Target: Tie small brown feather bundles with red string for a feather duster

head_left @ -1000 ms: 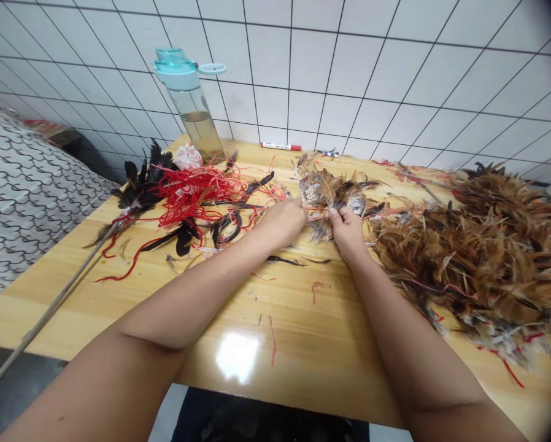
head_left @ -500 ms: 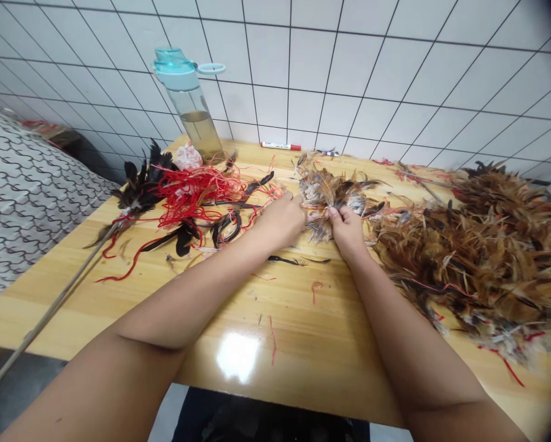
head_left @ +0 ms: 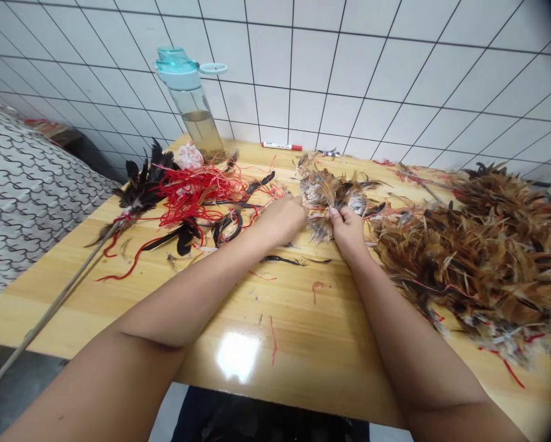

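Head view: the left hand [head_left: 282, 220] and right hand [head_left: 346, 228] meet over the table [head_left: 238, 319], both closed on a small feather bundle [head_left: 326, 193] that fans out just beyond the fingertips. A large feather pile [head_left: 482, 252] lies right of the right hand, touching the bundle's edge. Left of the left hand sits a tangle of red string [head_left: 192, 190] with black feathers [head_left: 144, 178] and a thin stick [head_left: 50, 310]. Beyond the string stands a bottle [head_left: 192, 101]; a marker [head_left: 281, 146] lies by the wall.
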Tool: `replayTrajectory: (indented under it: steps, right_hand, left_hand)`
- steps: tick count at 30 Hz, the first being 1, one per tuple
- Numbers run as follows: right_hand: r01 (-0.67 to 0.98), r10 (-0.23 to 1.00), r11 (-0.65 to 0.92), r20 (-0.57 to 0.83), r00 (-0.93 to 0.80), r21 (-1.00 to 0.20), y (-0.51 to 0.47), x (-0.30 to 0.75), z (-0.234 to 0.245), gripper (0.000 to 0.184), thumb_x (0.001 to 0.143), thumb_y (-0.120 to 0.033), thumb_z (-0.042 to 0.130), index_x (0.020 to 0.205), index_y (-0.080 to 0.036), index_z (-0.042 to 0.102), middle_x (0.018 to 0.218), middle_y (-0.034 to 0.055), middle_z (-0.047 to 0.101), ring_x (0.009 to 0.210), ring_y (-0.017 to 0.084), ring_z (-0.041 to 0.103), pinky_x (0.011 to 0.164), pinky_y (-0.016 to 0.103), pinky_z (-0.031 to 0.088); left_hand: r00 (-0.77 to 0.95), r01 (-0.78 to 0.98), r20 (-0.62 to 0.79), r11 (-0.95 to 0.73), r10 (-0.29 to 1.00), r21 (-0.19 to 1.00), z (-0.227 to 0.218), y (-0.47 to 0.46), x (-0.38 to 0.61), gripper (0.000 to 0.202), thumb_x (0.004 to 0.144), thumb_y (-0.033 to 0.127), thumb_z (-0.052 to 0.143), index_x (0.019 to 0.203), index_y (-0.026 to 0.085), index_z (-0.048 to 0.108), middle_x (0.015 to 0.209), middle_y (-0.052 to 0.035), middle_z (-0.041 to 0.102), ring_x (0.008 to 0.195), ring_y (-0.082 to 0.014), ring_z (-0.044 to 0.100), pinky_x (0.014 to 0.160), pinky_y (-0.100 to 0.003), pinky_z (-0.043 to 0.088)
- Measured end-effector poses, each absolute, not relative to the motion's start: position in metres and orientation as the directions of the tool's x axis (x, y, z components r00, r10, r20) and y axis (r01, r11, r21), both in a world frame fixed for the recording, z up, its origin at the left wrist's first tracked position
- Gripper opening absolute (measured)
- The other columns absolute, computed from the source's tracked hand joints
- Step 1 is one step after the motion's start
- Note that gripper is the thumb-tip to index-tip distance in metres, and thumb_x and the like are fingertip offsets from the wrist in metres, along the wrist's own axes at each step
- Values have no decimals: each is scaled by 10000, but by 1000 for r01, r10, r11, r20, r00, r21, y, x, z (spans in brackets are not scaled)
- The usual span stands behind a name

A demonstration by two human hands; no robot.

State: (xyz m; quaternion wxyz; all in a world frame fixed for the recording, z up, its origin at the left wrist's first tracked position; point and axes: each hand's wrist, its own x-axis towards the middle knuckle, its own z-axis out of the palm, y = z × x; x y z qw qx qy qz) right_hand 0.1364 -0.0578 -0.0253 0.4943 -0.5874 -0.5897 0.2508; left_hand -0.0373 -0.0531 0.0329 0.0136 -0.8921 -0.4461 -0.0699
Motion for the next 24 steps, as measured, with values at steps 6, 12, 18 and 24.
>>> replayTrajectory:
  steps: [6,12,18,24]
  right_hand:
    - [431,936,175,286,207,-885,-58,136,-24,250,795,-385,508,637,-199,562,626,3,568,637,161,484,650,297,377]
    - [423,948,171,266,176,-890,-60,134,-23,228,791,-353,505,644,-192,572,611,-5,542,618,150,464,637,291,374]
    - [475,940,251,329,87,-843,-59,130,-22,273,750,-317,544,523,-208,438,567,-23,424,587,134,401,601,285,351]
    - [474,938,290,345,30,-832,-59,128,-22,362,737,-358,558,486,-217,339,549,-26,341,580,128,353,579,280,320]
  left_hand:
    - [466,667,165,-468,869,579,34,-32,-54,116,747,232,559,687,142,601,604,6,550,574,-108,462,577,-235,331]
    - [437,299,72,-220,896,929,25,-32,-45,197,731,291,605,651,151,492,562,39,482,520,-73,426,513,-198,301]
    - [420,257,59,-181,906,949,17,-38,-32,153,712,244,627,685,147,513,593,29,525,546,-85,457,543,-210,335]
    - [421,283,141,-277,896,918,11,-33,-32,159,691,239,637,648,135,524,580,43,462,565,-77,406,551,-208,309]
